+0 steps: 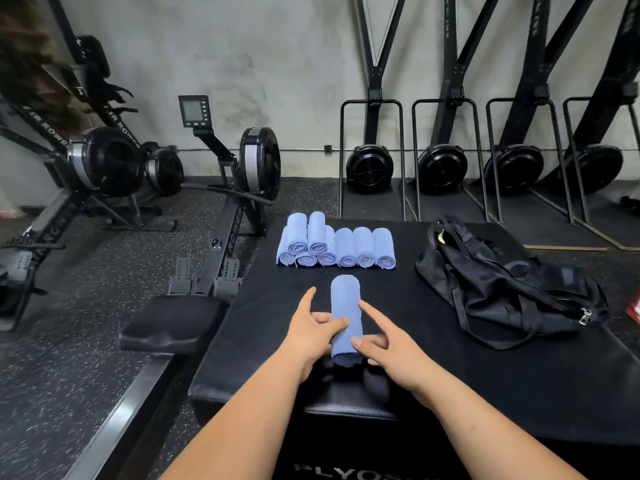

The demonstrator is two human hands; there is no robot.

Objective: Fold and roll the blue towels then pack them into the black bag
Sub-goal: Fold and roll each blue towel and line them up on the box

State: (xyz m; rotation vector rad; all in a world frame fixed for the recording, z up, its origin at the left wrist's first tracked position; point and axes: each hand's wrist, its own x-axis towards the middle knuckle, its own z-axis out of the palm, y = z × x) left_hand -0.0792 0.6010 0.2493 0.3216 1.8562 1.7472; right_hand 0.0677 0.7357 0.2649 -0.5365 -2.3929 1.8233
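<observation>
Reaches forward with both bare forearms, converging over the near middle of the black desk [450,375]. Holds one rolled blue towel [346,317] between the hands, lying lengthwise on the desk and pointing away from the body. Lays the left hand [313,329] against the roll's left side: thumb across the top of the cloth, index finger straight and pointing ahead beside the roll, remaining fingers curled in against it. Sets the right hand [391,344] on the right side, closer to the roll's near end: thumb tip pressed on the cloth, index finger stretched forward along the flank, other fingers curled in low beside the roll. Grips from both sides, neither hand wrapped fully round. Beyond the fingertips and apart from the held roll: eight finished rolled towels [336,249], six side by side and two stacked on top at the left end. Ahead and to the right of the right hand: black bag [502,289], slumped and crumpled on the desk, straps loose. Left of the left hand, off the desk: rowing machine [242,174] on the speckled floor [86,341].
</observation>
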